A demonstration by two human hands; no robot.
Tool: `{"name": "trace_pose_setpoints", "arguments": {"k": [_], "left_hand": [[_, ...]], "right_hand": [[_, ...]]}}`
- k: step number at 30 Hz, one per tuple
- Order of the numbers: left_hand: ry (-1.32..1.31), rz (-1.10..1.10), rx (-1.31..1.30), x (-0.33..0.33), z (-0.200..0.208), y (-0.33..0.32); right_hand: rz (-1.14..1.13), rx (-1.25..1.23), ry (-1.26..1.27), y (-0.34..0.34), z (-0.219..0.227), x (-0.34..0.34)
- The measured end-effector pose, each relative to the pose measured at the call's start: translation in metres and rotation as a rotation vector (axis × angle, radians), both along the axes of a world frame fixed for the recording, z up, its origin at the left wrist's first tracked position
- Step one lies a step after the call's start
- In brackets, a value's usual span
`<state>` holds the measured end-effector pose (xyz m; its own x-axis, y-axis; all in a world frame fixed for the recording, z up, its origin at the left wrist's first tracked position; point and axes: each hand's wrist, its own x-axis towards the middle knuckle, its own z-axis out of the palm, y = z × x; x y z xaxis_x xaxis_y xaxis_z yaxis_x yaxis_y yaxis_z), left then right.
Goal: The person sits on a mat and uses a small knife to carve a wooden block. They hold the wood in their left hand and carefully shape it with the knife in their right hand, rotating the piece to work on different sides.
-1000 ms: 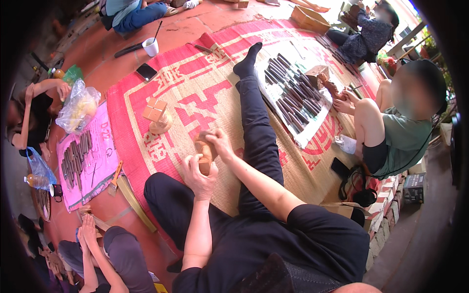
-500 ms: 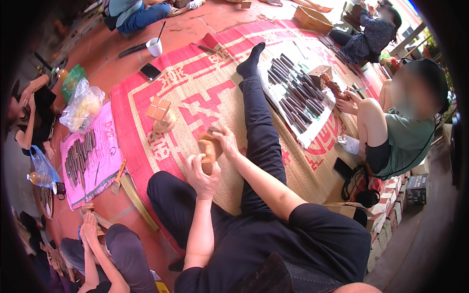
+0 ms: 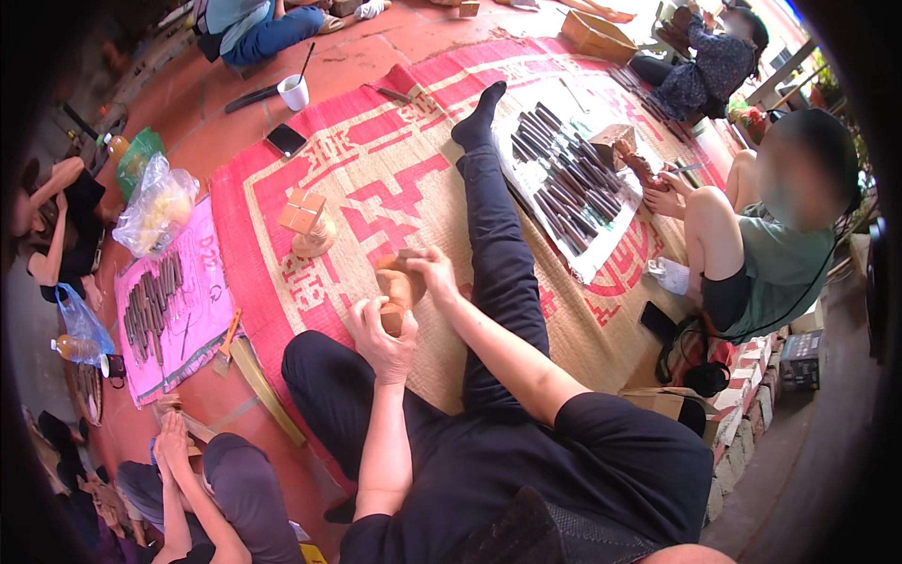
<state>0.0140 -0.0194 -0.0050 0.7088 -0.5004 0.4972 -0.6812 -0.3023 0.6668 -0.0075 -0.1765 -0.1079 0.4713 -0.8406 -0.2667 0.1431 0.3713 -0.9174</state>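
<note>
The left hand is wrapped round the near, squared end of a carved wooden piece, its fingers curled over the block, probably to steady it. The right hand is at the far end, fingers bent and drawn together against the wood; whether they pinch something small there I can't tell. The piece sits between the two hands, above the mat and between the person's bent left leg and outstretched right leg, a spot that looks chosen for easy reach.

Biggest of all is the red and straw woven mat, seemingly laid to seat people off the tiles. On its right side a white sheet carries rows of dark-handled tools, lined up, I'd guess, so each can be picked out. Off its left edge, a pink sheet bears more tools. Nearer the middle stands a second wooden carving, its squared block uppermost. Smallest, a phone lies at the far left, perhaps out of the way.
</note>
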Motion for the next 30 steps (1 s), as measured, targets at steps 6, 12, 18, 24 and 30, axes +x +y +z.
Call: {"name": "trace_pose_setpoints", "arguments": {"k": [6, 12, 18, 24, 30], "left_hand": [[0.004, -0.007, 0.032, -0.006, 0.003, -0.004], [-0.022, 0.006, 0.017, 0.002, 0.000, 0.000], [-0.035, -0.003, 0.044, -0.003, 0.004, -0.006], [-0.004, 0.008, 0.003, 0.002, 0.003, -0.002], [0.037, 0.006, 0.017, -0.002, 0.003, -0.004]], "right_hand": [[-0.021, -0.088, -0.063, 0.002, 0.006, 0.004], [-0.005, 0.096, -0.016, -0.004, 0.016, 0.010], [0.052, -0.074, 0.034, 0.001, 0.005, 0.018], [-0.123, 0.097, -0.037, -0.011, 0.021, 0.010], [0.094, -0.219, 0.326, 0.006, 0.006, 0.005]]}}
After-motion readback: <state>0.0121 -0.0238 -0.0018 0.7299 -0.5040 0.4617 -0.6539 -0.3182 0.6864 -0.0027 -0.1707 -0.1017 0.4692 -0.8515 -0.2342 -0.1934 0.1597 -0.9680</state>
